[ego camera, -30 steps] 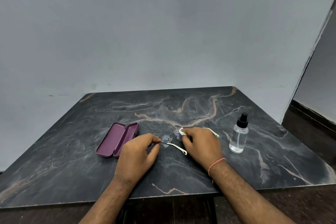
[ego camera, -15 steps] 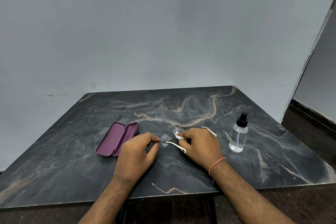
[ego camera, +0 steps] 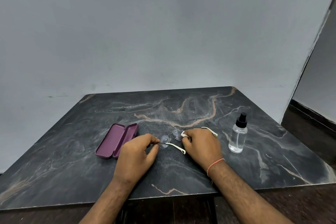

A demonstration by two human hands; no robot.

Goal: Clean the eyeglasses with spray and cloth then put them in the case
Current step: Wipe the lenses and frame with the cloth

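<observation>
The eyeglasses (ego camera: 170, 138) have a thin frame, white temple tips and lenses speckled with spray droplets; they sit just above the dark marble table (ego camera: 72, 160), temples unfolded. My left hand (ego camera: 136, 156) pinches the left temple near its hinge. A small white cloth (ego camera: 183, 134) is held in my right hand (ego camera: 201, 143) against the outer edge of the right lens. The purple case (ego camera: 117, 140) lies open to the left of my left hand. A clear spray bottle (ego camera: 237, 135) with a black nozzle stands upright to the right.
The table backs onto a grey wall (ego camera: 163, 32). Its front edge runs under my forearms, and its right edge drops to a dark floor (ego camera: 312, 132).
The glasses and both hands have shifted slightly away from me, and the cloth has moved across the right lens toward its outer edge. Case and bottle have not moved.
</observation>
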